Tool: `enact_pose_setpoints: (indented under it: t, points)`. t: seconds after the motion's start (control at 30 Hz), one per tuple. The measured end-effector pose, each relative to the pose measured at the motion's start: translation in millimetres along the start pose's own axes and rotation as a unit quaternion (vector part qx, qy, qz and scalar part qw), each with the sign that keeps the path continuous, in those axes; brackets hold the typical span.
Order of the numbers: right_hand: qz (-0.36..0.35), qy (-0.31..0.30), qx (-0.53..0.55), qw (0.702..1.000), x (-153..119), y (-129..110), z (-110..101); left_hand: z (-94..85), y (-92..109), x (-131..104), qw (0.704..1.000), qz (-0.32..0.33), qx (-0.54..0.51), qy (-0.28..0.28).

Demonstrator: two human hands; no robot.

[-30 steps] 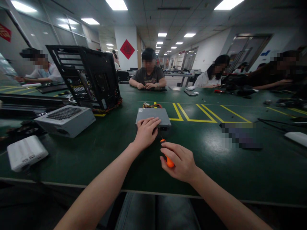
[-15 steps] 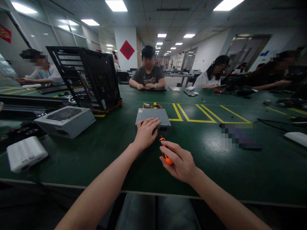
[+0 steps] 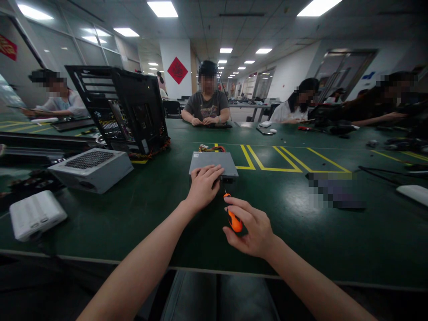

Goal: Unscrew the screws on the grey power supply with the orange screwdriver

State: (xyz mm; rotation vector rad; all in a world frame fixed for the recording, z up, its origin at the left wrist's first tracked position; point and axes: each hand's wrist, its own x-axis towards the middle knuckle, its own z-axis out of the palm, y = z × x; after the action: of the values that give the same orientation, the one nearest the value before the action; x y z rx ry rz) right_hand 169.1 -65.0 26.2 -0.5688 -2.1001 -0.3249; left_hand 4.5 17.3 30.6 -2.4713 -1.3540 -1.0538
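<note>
A grey computer power supply [image 3: 214, 161] lies on the green table in front of me, with bundled wires at its far side. My left hand [image 3: 203, 183] rests on its top and near edge, fingers stretched out flat; part of the near face is hidden. Just right of it, my right hand [image 3: 249, 223] holds an orange screwdriver [image 3: 235, 222] in its fingers, the thumb somewhat apart from the handle. The thin shaft points toward the power supply's near face, below the socket [image 3: 228, 180]. A small gap shows between the tip and the casing.
Left on the green table [image 3: 284, 249] stand a black computer case [image 3: 133, 111], a second power supply [image 3: 93, 169] and a white box with ports [image 3: 37, 215]. A blurred-out flat object [image 3: 334, 191] lies right. Another person [image 3: 207, 107] sits opposite; others sit at both sides.
My right hand's thumb and fingers have spread further around the screwdriver handle, and the screwdriver has drawn slightly back from the power supply. My left hand stays in place.
</note>
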Motion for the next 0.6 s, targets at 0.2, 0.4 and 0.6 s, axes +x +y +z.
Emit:
enact_pose_setpoints:
  t: [0.2,0.4,0.6]
  points:
    - [-0.034,-0.015,-0.042,0.998,2.8,-0.5,-3.4,-0.6,0.1,0.1,1.0,-0.003,-0.003,-0.001]
    - [0.012,0.012,0.038,0.999,-0.9,1.3,1.0,-0.3,-0.6,-0.4,1.0,-0.004,0.0,-0.008]
    - [-0.018,-0.012,-0.004,1.0,1.4,1.3,-0.3,0.4,-0.1,-0.2,1.0,-0.002,-0.002,0.0]
